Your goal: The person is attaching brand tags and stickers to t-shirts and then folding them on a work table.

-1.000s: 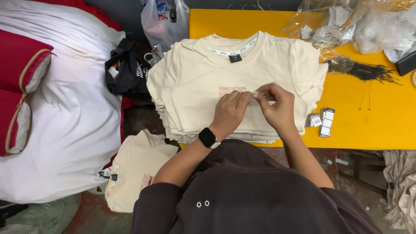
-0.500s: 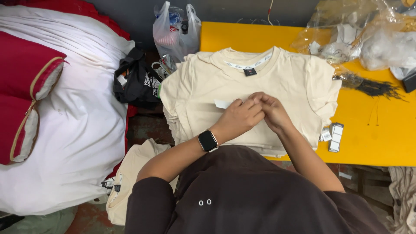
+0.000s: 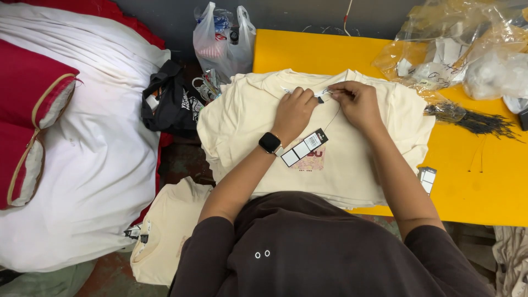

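Note:
A cream t-shirt (image 3: 357, 159) lies face up on top of a stack of like shirts on the yellow table (image 3: 484, 181). My left hand (image 3: 294, 113), with a black smartwatch on its wrist, presses down at the shirt's collar. My right hand (image 3: 355, 102) pinches something small at the neck label, fingers closed. A black-and-white hang tag (image 3: 304, 147) on a thin black string lies on the shirt's chest, the string running up toward my right hand.
Loose black tag strings (image 3: 478, 122) and crumpled clear plastic bags (image 3: 462, 55) lie at the table's back right. More hang tags (image 3: 427, 179) sit by the shirt stack. A white plastic bag (image 3: 223, 38), a black bag (image 3: 170, 102), white bundles (image 3: 93, 165) and another cream shirt (image 3: 168, 231) lie left.
Both hands moved up from the shirt's chest to its collar. The hang tag on its string now lies in view on the chest. The camera view shifted.

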